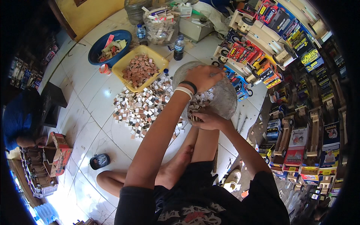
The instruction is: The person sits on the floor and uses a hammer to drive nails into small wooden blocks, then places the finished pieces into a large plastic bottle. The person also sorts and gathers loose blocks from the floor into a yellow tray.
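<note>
While the left hand (205, 78) crossed the upper edge of the grey basin (227, 93), grip undeterminable, the right hand's (210, 120) fingers curled at its lower edge, hold on rim or pieces likewise unclear. Small square pieces (200, 100) lay inside, between the hands. Left of the basin, loose squares (142, 108) covered the floor (93, 129) along the yellow tub's (119, 78) near edge.

Workshop; toy trucks (244, 51); loose pieces (144, 107)
</note>
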The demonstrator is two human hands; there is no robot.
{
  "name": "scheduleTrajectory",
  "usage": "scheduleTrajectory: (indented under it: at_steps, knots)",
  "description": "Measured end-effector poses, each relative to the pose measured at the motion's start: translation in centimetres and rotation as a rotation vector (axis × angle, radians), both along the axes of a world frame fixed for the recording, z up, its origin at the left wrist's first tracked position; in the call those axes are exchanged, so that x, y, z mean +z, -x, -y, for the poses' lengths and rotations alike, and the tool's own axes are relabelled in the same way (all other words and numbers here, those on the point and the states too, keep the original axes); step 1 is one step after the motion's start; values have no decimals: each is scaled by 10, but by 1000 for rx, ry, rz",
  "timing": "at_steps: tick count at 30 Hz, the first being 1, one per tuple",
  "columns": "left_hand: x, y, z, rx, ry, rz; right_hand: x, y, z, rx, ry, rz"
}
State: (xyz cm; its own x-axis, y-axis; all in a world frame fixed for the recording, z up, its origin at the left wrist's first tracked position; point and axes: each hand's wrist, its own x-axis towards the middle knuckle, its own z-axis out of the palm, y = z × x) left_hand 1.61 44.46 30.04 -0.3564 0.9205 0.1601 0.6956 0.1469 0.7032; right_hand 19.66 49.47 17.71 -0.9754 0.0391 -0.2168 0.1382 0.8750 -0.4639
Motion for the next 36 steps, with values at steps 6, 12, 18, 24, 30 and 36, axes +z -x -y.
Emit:
scheduleTrajectory:
  at_steps: [6,12,18,24,30,36]
  knots:
    - [-3,5,-3,-30,8,58,26,2,3,-76,123,141]
    - [2,6,-1,-75,26,88,39,15,14,-181,9,192]
    - [6,4,-1,-37,56,42,25,32,-2,-360,-54,-82]
    - [1,12,-8,-50,53,3,65,16,-7,-739,854,-266]
    - [2,14,-10,-59,39,34,59,-16,101,-567,1482,237]
    - [1,18,-13,-101,-5,32,-21,79,147,-436,1002,-20]
